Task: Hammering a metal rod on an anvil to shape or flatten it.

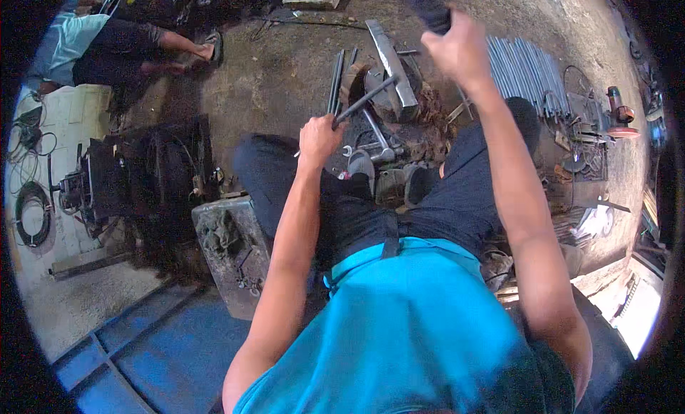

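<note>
Gripping: left hand point(320, 138), rod point(365, 100); right hand point(462, 52), blurred object point(429, 7); metal bar point(392, 66), tubes point(524, 75) lie near.

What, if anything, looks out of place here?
Nothing plainly damaged. Slightly odd: a shiny silver metal tool, seemingly loose, lies close to the dark grey metal rod in the left hand; a crumpled white cloth, perhaps gloves, lies heaped at far right, as if dropped.

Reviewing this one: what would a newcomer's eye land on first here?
Probably the wearer's bright blue shirt, filling the lower middle. Next, the right hand, near the top edge, holding a blurred dark object, and the left hand, nearer the centre, holding a dark rod. Toward the upper right lies a row of grey metal bars.
</note>
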Demonstrator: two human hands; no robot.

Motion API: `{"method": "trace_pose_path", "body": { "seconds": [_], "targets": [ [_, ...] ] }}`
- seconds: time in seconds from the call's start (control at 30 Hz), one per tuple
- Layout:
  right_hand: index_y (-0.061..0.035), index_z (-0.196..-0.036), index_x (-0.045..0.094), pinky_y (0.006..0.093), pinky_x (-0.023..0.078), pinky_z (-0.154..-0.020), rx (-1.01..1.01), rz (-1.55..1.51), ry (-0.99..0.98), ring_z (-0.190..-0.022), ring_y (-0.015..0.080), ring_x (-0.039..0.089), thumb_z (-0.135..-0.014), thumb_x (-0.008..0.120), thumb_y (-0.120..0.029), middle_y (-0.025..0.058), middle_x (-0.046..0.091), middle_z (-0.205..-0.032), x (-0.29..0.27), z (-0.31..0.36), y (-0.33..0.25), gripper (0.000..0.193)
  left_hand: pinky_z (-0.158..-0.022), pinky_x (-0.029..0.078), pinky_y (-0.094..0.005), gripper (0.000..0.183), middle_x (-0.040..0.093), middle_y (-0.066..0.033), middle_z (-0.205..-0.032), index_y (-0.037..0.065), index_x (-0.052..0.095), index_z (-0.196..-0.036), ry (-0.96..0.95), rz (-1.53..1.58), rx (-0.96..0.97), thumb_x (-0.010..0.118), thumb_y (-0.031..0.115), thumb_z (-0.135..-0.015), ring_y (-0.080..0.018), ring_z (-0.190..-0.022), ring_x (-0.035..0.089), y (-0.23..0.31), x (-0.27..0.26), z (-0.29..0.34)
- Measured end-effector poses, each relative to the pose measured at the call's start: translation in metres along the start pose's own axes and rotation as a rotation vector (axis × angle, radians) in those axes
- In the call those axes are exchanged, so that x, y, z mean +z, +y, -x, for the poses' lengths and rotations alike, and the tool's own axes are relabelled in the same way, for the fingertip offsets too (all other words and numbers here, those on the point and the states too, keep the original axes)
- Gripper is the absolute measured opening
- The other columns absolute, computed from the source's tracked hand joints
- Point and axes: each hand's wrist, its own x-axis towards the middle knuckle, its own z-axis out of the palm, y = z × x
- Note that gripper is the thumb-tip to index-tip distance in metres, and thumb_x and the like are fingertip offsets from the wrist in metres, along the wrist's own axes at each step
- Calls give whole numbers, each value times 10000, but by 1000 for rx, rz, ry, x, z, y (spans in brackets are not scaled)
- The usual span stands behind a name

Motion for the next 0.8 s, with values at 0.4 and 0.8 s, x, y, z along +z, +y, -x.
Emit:
{"method": "trace_pose_path", "body": {
  "seconds": [0.4,0.8],
  "targets": [
    [23,-1137,545,526,523,-828,236,297,-567,-927,465,651,-743,672,-133,285,673,-941,56,91,66,442,-686,520,-503,338,680,-206,-804,53,669,-806,35,13,69,722,386,-799,-403,-786,663,13,-5,-4],
    [9,-790,567,409,440,-553,-90,-221,257,-610,258,563,-761,668,-144,123,560,-635,-20,-16,-34,186,-687,504,-517,383,673,-189,-790,42,640,-816,67,29,73,699,421,-829,-416,-784,651,0,-7,5]
  ]
}}
